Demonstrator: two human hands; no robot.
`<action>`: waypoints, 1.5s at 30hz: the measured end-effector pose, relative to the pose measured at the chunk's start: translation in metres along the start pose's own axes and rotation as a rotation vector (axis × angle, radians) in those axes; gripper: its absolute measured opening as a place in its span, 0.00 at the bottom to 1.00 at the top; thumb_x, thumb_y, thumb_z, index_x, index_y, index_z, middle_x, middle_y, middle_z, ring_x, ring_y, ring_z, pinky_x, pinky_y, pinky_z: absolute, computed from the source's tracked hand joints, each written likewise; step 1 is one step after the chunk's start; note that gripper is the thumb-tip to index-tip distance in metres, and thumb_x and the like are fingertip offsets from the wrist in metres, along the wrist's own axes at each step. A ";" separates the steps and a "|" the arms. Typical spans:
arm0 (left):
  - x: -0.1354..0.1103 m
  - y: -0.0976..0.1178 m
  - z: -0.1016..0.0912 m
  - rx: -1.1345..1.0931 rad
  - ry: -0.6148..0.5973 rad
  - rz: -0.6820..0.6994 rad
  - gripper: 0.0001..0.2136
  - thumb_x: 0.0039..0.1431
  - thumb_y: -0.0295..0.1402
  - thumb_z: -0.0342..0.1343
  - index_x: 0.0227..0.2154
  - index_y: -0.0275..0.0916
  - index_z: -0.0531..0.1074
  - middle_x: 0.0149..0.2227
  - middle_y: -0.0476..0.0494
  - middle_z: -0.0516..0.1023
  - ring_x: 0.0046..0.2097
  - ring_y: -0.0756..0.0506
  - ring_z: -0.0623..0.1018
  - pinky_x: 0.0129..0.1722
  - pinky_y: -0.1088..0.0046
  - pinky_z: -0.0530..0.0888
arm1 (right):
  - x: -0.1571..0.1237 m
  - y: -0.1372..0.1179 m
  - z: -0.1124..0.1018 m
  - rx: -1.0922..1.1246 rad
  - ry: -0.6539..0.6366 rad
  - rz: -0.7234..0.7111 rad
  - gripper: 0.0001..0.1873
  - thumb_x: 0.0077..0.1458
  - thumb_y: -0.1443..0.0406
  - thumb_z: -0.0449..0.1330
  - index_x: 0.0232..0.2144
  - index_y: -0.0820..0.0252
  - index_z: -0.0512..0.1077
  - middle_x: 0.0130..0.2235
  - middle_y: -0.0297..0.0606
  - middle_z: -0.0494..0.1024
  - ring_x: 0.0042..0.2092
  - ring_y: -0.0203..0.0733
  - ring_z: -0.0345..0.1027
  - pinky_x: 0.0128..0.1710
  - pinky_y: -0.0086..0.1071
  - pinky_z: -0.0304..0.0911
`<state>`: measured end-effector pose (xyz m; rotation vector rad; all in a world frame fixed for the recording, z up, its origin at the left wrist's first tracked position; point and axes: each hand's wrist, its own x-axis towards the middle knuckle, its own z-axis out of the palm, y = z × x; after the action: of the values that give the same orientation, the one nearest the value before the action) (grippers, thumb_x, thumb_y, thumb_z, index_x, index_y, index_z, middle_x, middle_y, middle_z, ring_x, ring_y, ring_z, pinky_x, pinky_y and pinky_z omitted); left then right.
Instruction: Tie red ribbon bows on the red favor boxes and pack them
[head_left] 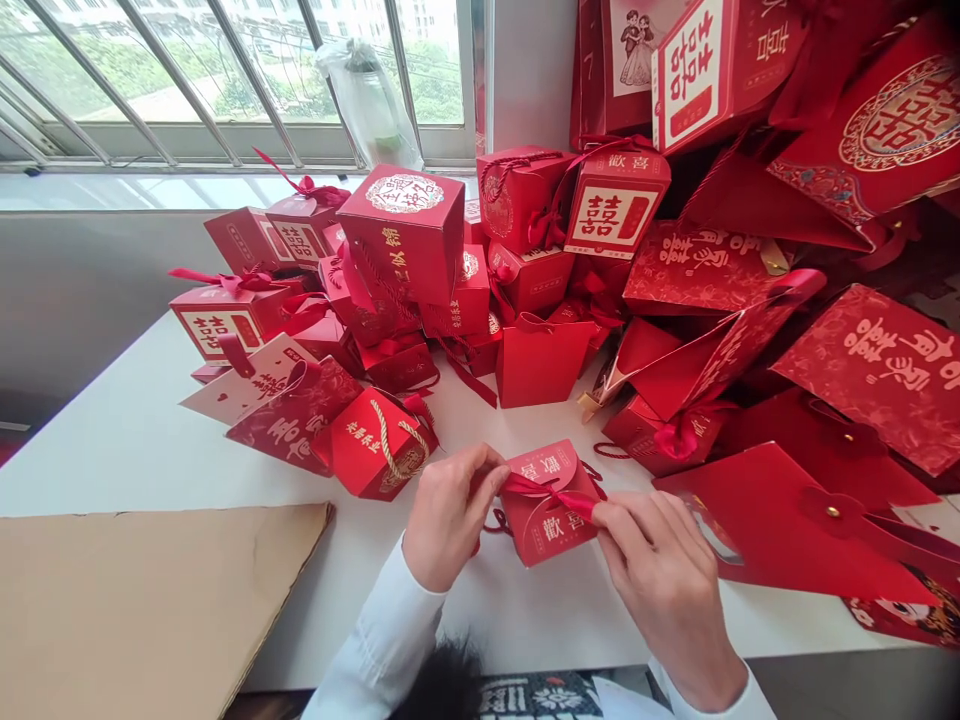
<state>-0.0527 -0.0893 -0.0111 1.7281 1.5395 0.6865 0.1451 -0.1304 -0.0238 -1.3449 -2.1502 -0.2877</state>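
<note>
Drawing a red satin ribbon point(551, 492) taut across the top of a small red gift box point(551, 532), both hands work at lower centre of the frame, with the box on the white table point(150, 450) between them. The left hand point(450, 515) curls its fingers point(491, 470) closed around the ribbon near the box's left side, and the right hand point(660, 575) pinches the other length between thumb and forefinger (the exact grip on the left is partly hidden). The ribbon crosses the box's folded top, but no finished bow shows on it yet.

Toward upper centre, a heap of red gift boxes point(405, 235) stands and leans, several with bows already tied, such as the box at left of the heap point(229, 315). A rope-handled box point(375, 450) lies tilted just left of the hands. An unfolded red box point(544, 362) sits above them with its top open, so not everything here is closed. Large red paper bags point(885, 130) crowd the upper right, and a flat red envelope point(885, 380) lies at right. A brown cardboard sheet point(142, 600) covers the lower left corner, below a barred window point(150, 80) at upper left.
</note>
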 end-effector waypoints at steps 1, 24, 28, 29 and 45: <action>0.000 0.000 0.000 -0.010 0.004 -0.004 0.11 0.62 0.34 0.46 0.26 0.38 0.69 0.22 0.51 0.71 0.23 0.52 0.68 0.26 0.78 0.62 | -0.004 0.002 0.000 -0.021 0.007 -0.006 0.10 0.59 0.76 0.52 0.33 0.57 0.67 0.31 0.37 0.73 0.34 0.40 0.64 0.40 0.36 0.58; 0.001 0.003 -0.005 -0.088 -0.101 -0.017 0.11 0.60 0.39 0.50 0.27 0.38 0.69 0.24 0.49 0.73 0.24 0.51 0.71 0.22 0.80 0.64 | -0.041 0.023 -0.018 0.395 -0.038 0.353 0.06 0.61 0.69 0.51 0.32 0.56 0.65 0.34 0.37 0.71 0.36 0.40 0.67 0.36 0.32 0.63; -0.001 0.000 -0.007 -0.073 -0.122 0.011 0.10 0.61 0.38 0.50 0.29 0.39 0.69 0.24 0.50 0.74 0.24 0.51 0.71 0.22 0.80 0.63 | -0.019 0.010 -0.003 0.380 -0.076 0.389 0.04 0.61 0.66 0.54 0.33 0.56 0.68 0.34 0.35 0.72 0.37 0.39 0.68 0.37 0.31 0.64; -0.001 -0.001 -0.008 -0.063 -0.126 0.019 0.10 0.61 0.38 0.50 0.29 0.39 0.69 0.24 0.50 0.74 0.25 0.51 0.71 0.22 0.81 0.63 | -0.016 0.008 -0.001 0.378 -0.113 0.391 0.05 0.60 0.65 0.54 0.32 0.56 0.68 0.34 0.35 0.72 0.37 0.39 0.68 0.37 0.31 0.64; -0.006 0.001 -0.012 0.013 -0.132 0.059 0.10 0.63 0.34 0.46 0.29 0.39 0.68 0.27 0.49 0.73 0.27 0.51 0.70 0.24 0.79 0.63 | -0.007 -0.004 -0.012 0.267 -0.173 0.445 0.08 0.62 0.59 0.51 0.33 0.55 0.66 0.30 0.32 0.72 0.29 0.36 0.67 0.25 0.26 0.61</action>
<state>-0.0624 -0.0932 -0.0022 1.7974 1.4113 0.5806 0.1483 -0.1430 -0.0175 -1.6813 -1.8694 0.2900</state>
